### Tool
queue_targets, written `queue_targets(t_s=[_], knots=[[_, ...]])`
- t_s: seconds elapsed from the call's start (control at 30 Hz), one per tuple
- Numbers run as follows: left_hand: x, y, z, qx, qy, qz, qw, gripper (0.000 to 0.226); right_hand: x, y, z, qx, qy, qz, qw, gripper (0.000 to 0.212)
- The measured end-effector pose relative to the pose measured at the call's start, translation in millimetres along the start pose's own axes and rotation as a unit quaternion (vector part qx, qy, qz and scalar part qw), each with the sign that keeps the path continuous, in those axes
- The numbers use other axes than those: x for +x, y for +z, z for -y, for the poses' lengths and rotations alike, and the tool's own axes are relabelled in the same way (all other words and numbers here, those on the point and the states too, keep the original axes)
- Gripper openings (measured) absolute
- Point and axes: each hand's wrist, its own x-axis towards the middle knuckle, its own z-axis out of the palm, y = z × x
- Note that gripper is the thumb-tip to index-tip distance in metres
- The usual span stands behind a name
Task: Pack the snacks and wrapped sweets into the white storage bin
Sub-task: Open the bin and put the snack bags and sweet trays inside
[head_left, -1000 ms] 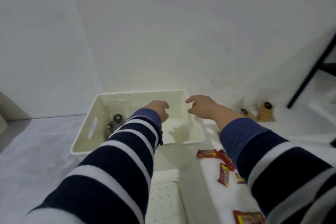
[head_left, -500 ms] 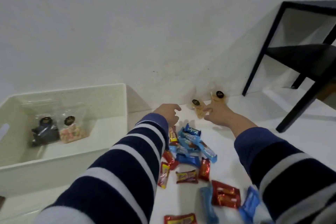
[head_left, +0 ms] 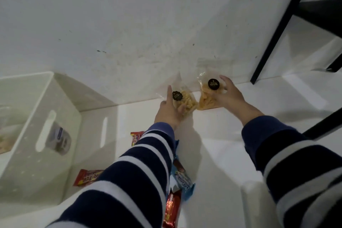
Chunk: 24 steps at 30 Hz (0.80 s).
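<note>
Your left hand (head_left: 169, 112) grasps the left snack bag (head_left: 183, 101); your right hand (head_left: 228, 94) grasps the right snack bag (head_left: 207, 96). Both bags sit against the wall, right of the white storage bin (head_left: 55, 122). Wrapped sweets (head_left: 182, 177) lie on the worktop (head_left: 212, 135) beside the bin.

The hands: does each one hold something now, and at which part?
Each grips a clear snack bag by the wall. The left hand takes the left bag at its lower left side; the right hand takes the right bag at its right side.
</note>
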Motion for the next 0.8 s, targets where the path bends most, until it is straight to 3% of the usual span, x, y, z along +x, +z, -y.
queue_targets(t_s=[0.27, 0.53, 0.8], knots=[[4, 2, 3, -0.177, -0.091, -0.062, 0.978, 0.068, 8, 13, -8, 0.077, 0.042, 0.051, 0.995, 0.096], [-34, -44, 16, -0.167, -0.062, -0.080, 0.981, 0.069, -36, 22, 21, 0.070, 0.003, 0.078, 0.995, 0.103], [-95, -165, 38, -0.169, -0.005, -0.133, 0.977, 0.072, -118, 44, 118, 0.065, -0.088, 0.071, 0.992, 0.103]])
